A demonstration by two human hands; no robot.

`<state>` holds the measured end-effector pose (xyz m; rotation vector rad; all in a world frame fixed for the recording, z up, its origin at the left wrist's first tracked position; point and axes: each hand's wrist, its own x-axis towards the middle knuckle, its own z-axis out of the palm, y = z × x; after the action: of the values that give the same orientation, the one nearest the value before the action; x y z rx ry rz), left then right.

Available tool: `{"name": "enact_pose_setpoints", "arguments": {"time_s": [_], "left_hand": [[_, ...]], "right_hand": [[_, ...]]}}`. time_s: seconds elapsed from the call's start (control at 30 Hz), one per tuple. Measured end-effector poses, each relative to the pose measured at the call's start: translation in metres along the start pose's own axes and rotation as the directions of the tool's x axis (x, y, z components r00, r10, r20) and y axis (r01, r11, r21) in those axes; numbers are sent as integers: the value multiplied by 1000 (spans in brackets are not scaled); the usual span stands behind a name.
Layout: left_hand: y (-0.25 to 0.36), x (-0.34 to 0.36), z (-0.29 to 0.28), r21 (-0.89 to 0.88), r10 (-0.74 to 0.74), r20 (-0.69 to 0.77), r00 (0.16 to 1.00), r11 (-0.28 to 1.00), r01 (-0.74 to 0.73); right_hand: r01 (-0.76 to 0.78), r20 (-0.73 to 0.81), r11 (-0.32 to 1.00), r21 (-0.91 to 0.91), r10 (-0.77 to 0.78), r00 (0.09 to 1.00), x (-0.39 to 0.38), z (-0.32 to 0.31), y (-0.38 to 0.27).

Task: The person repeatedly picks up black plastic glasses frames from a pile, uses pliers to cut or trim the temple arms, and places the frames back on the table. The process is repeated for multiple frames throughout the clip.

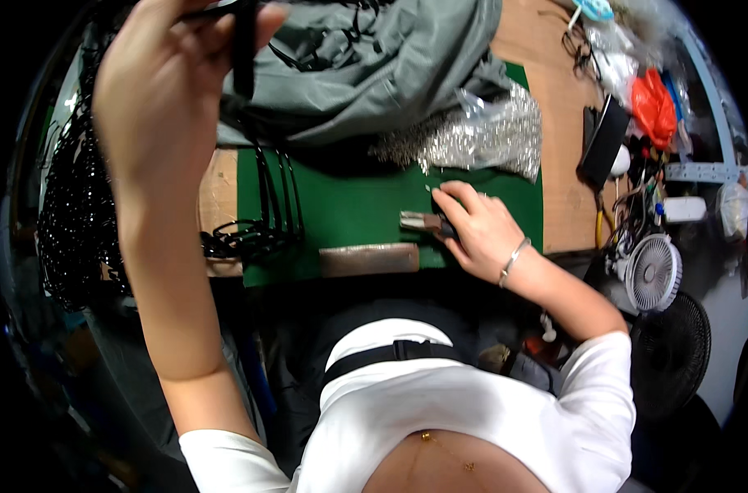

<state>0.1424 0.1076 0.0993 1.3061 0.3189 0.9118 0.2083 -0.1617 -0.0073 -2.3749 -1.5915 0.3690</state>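
My left hand (156,94) is raised close to the camera at the upper left, somewhat blurred. Its fingers are closed on a black strap (243,53), whose upper part leaves the picture. Over the green mat (349,193), my right hand (481,226) is closed around a pair of pliers (423,222), jaws pointing left. The grips are mostly hidden in the palm. By its extended index fingertip is a tiny shiny piece; I cannot tell whether it is held. Just beyond lies a heap of small silvery metal pieces (493,135), partly in clear plastic.
Grey fabric (366,74) with black cords covers the back. Black cords (263,234) lie at the mat's left, beside a large glossy black bundle (70,197). A worn metal strip (370,259) lies at the front edge. Rightward are a phone (604,141), red bag (653,107) and white fan (653,273).
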Motion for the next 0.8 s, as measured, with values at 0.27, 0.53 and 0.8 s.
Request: {"name": "enact_pose_setpoints", "arguments": {"time_s": [0.27,0.53,0.8], "left_hand": [[31,-162,-14,0,-245,395,885,964,267],[-11,-192,4,-31,-461,252,851,875,483],[-29,-182,8,-67,-358,212,909,923,379]], "right_hand": [[-103,-61,969,222,119,991,-8,-15,17],[-201,10,955,217,204,979,15,8,23],[-294,200,935,199,255,946,21,-4,21]]}}
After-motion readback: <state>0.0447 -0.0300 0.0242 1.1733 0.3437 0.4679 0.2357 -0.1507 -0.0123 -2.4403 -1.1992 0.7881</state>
